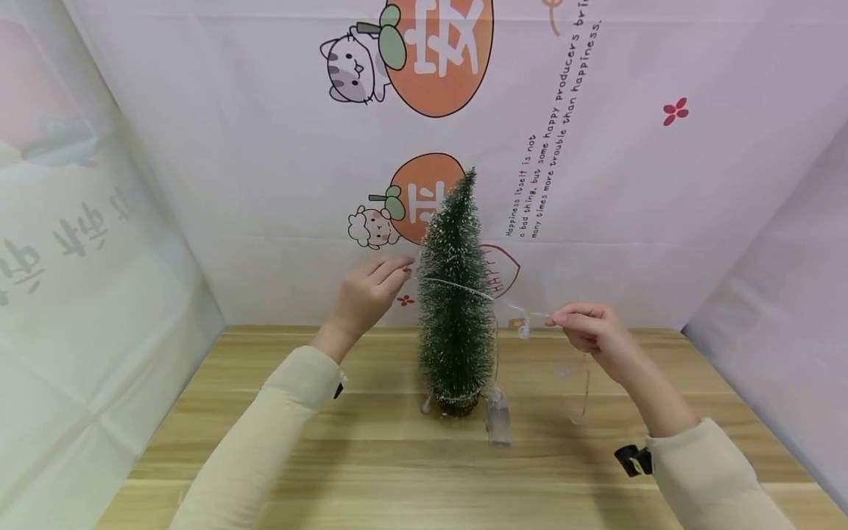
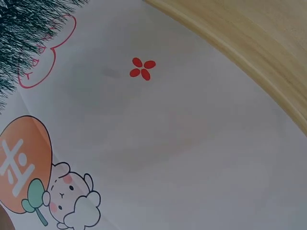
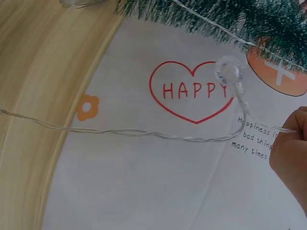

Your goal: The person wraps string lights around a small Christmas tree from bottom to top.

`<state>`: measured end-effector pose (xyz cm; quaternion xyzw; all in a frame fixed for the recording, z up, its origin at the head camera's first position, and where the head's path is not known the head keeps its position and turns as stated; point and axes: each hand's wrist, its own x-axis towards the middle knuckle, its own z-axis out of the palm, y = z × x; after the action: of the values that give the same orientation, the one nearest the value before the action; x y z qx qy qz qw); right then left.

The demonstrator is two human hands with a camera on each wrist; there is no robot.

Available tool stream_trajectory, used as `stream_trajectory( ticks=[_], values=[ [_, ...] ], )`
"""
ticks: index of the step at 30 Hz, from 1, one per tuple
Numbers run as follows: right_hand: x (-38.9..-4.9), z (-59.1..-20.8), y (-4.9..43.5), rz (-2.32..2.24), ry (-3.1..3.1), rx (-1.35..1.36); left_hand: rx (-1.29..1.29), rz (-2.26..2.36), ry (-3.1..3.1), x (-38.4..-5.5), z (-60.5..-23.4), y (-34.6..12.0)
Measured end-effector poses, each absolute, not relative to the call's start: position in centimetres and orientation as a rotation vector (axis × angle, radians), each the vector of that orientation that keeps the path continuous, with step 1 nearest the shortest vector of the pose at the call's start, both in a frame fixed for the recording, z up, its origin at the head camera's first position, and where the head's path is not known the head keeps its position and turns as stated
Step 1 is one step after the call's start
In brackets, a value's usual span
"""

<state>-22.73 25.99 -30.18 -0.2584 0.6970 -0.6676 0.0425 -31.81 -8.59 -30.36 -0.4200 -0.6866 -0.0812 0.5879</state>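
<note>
A small green artificial Christmas tree point(image 1: 456, 316), frosted at its tips, stands upright on the table. Across its front runs the thin clear wire of a string of lights point(image 1: 457, 285). My left hand point(image 1: 371, 298) pinches this wire just left of the tree, at mid height. To the right and slightly lower, my right hand point(image 1: 599, 335) pinches another stretch of it. A clear round bulb point(image 3: 229, 71) hangs between the tree and the right hand. More wire dangles below the right hand. The left wrist view shows only a sliver of the left hand point(image 2: 5, 221).
A clear battery box point(image 1: 498, 419) lies by the tree's base on the right, and a bulb point(image 1: 427, 404) sits on the left. The wooden table point(image 1: 397, 478) meets a printed white cloth backdrop point(image 1: 285, 184) behind, with cloth at both sides.
</note>
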Motion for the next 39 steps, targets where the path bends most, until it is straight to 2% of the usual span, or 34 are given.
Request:
stream_trajectory(
  ticks=[4,7,18,39],
  values=[
    [-22.6,-30.4,25.9,-2.032,1.987,-1.097,-0.964,-0.241,-1.603,-31.5,-30.4,-8.5],
    [-22.3,-30.3,25.8,-1.93,2.015,-1.171,-0.966,-0.282,-1.627,-31.4,-30.5,-8.5],
    [-21.0,-30.7,25.5,-1.599,2.69,-0.816,-1.05,-0.07,-1.591,-31.2,-31.3,-9.5],
    [-21.5,-34.9,28.2,-1.581,2.52,-0.641,-1.078,-0.045,-1.589,-30.8,-33.7,-8.3]
  ],
)
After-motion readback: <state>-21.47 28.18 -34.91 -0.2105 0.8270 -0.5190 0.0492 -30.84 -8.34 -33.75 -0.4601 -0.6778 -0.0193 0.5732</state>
